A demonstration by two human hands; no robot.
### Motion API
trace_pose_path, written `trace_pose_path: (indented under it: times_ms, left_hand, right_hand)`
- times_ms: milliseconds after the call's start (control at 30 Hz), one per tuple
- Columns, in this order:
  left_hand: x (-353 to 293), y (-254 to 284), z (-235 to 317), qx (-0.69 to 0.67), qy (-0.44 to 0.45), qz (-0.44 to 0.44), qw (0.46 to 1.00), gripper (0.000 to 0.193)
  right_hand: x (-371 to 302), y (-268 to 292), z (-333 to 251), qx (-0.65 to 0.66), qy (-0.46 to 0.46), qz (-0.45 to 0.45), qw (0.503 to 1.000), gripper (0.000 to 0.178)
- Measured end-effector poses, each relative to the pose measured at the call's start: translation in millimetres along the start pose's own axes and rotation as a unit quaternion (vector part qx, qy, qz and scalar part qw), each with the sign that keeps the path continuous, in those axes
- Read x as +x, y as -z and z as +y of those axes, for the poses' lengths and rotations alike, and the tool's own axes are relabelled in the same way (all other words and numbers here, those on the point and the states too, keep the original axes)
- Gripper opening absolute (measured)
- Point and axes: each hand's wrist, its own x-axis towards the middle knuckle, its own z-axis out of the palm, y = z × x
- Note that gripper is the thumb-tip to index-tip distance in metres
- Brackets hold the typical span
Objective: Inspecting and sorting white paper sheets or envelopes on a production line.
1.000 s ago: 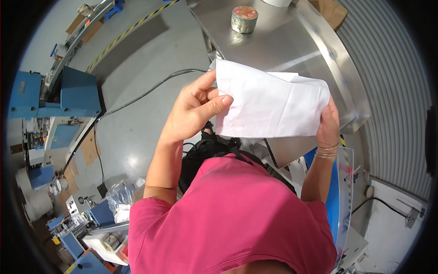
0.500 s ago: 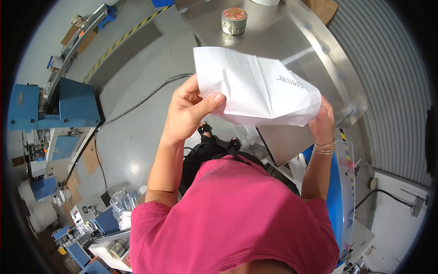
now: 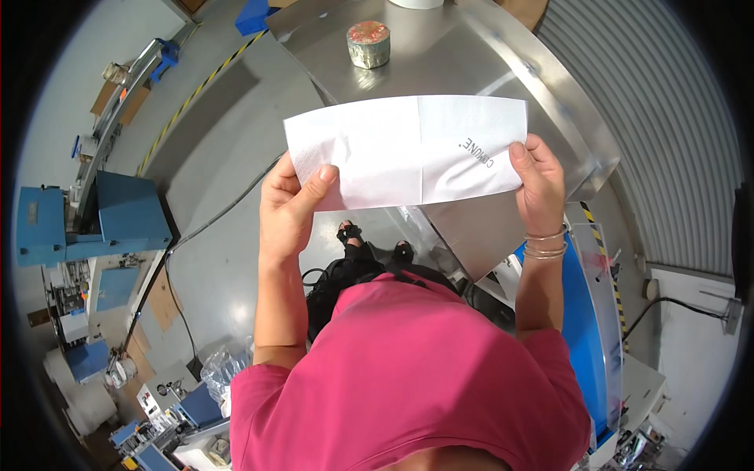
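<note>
A white paper napkin (image 3: 377,149) with dark print near its right end is stretched level between my two hands. A crease runs down its middle. My left hand (image 3: 294,200) pinches its lower left corner, thumb on top and fingers behind. At the right end, my right hand (image 3: 536,177) grips the edge between thumb and fingers, with thin bangles on that wrist. Beyond the napkin, a short round roll (image 3: 368,45) with a reddish top and shiny side stands on the metal table (image 3: 440,59).
Blue machine cabinets (image 3: 133,210) stand at the left, with a black cable (image 3: 224,206) crossing the grey floor. A blue surface with a clear panel (image 3: 577,330) lies close by my right arm. Behind the table, a corrugated wall (image 3: 652,133) rises at the right.
The napkin has gone from tilted and buckled to spread nearly flat and level. My left hand has moved left and down; my right thumb now shows on the napkin's front.
</note>
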Motion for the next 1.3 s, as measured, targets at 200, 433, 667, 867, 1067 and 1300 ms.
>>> trace_pose_path:
  times_ms: [200,433,667,867,1067,1300]
  left_hand:
    - [3,0,-1,0.033,-0.011,0.039,0.999,0.025]
    - [2,1,0,-0.015,-0.036,0.028,0.999,0.019]
    - [-1,3,1,0.017,-0.017,0.04,0.999,0.022]
    - [0,-6,11,0.092,0.006,0.076,0.993,0.029]
    - [0,-6,10,0.082,0.001,0.078,0.994,0.028]
    - [1,-4,10,0.07,0.007,0.069,0.995,0.027]
  right_hand:
    - [-5,4,-3,-0.041,0.039,-0.019,0.998,0.019]
    - [-9,-20,-12,-0.073,0.038,0.025,0.996,0.025]
    - [-13,-26,-19,-0.099,0.035,0.015,0.994,0.027]
    - [-14,-24,-20,-0.142,0.025,0.03,0.989,0.028]
    - [-17,-27,-25,-0.194,0.031,0.037,0.98,0.029]
    - [-17,-24,-24,-0.177,0.022,0.036,0.983,0.028]
